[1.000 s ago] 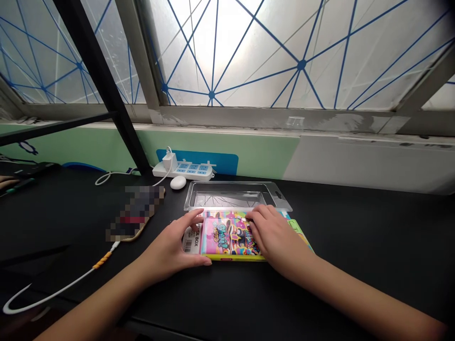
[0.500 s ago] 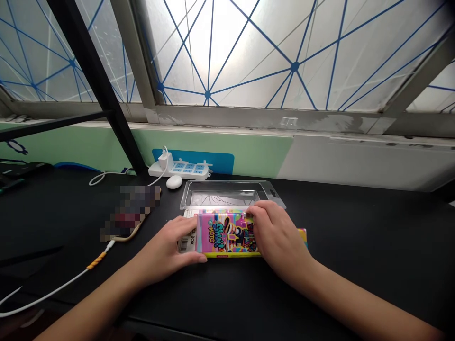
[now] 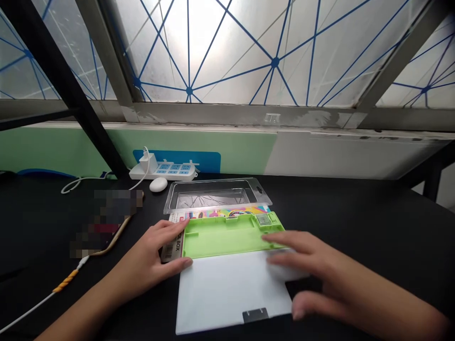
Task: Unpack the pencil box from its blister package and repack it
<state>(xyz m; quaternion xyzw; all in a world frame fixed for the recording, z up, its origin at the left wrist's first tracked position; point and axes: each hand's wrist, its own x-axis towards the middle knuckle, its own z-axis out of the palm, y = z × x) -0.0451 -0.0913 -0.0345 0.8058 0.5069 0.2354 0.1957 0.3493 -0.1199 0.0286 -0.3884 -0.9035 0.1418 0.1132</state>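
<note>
A pencil case with a bright green inner tray (image 3: 220, 237) lies unfolded on the black desk. Its white lid (image 3: 231, 289) is spread toward me, with a dark tab on the near edge. My left hand (image 3: 159, 248) grips the case's left end, fingers at the far corner and thumb at the near one. Over the right end is my right hand (image 3: 305, 265), fingers apart and partly blurred, fingertips at the tray's near right corner. A printed card (image 3: 174, 246) lies under the case, and a clear plastic shell (image 3: 170, 201) lies just behind it.
A phone-like blurred-out thing (image 3: 110, 225) lies left with a white cable (image 3: 31, 310) attached. At the wall are a power strip (image 3: 170, 173) with a plug in it and a white rounded case (image 3: 158, 184). A black slanted post (image 3: 88, 128) stands at left.
The case's printed lid has swung open toward me, baring the green tray and white inside. My right hand has let go and moved right. My left hand keeps its hold. The view has shifted right.
</note>
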